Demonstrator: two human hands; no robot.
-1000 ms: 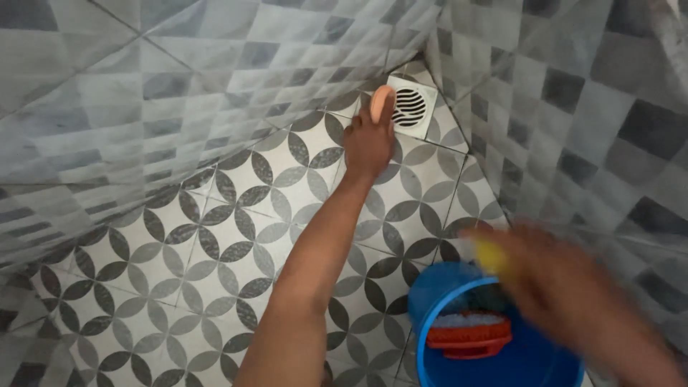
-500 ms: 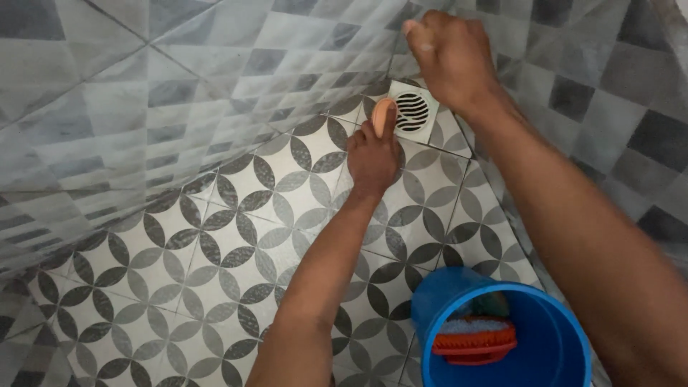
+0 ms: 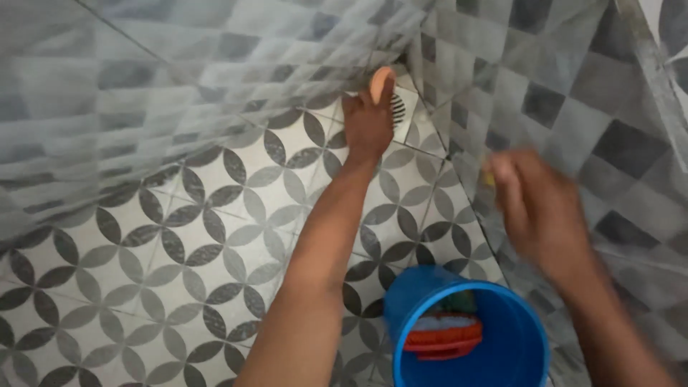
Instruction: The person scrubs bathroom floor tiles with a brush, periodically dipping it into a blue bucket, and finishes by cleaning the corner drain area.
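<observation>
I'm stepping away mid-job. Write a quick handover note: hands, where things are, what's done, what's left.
Left hand: on the patterned floor in the corner, holding a small orange piece beside the drain grate.
Right hand: raised near the right wall, motion-blurred; something yellowish at its fingers, grip unclear.
Blue bucket: on the floor at lower right, a red brush inside.
Done: cannot tell from the tiles.
Left: the grate itself does not look touched yet.

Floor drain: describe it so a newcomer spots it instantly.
Follow the patterned tile floor to the far corner where the two grey tiled walls meet. There, just beyond the left hand with its orange object, lies the floor drain: a white square plate with dark slots, unlike the petal-patterned tiles around it.
</observation>
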